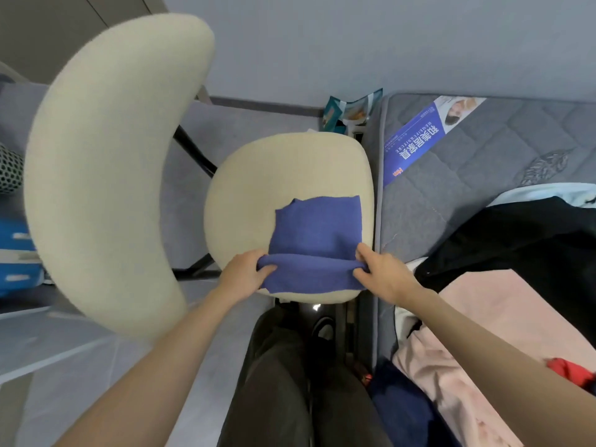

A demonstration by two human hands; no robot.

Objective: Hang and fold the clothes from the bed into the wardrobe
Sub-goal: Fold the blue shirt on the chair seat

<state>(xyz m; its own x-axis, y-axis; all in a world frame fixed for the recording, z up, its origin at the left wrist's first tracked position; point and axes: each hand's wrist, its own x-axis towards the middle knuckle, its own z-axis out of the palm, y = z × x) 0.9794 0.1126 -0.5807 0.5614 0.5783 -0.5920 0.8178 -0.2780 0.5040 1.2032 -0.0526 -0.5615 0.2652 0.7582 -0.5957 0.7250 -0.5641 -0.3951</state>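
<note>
the left hand and the right hand each have fingers curled round one end of a raised fold in a blue cloth. the left takes the left end and the right takes the right end, so both are gripping the fabric. between them the fold runs as a thick ridge across the near part of the cloth. a short flap lies on the person's side of the ridge, and the larger part lies flat beyond it. it may be a small knit garment or a towel; i cannot tell which.

the cloth lies on the right half of the cream seat of a chair, its near edge close to the seat's front rim. the curved backrest is off to the left. just right of the chair is the bed's grey quilted mattress, which carries a blue label and a heap of clothes. the heap holds a black garment, a pink one touching it, and something red at the edge. no wardrobe shows.

the step in hand looks like folding one piece on the chair seat, with most of the pile not yet dealt with. the next move likely calls for both hands to carry the ridge forward together and level. they would then lay it down so the edges meet and smooth it flat, ready for the wardrobe.
</note>
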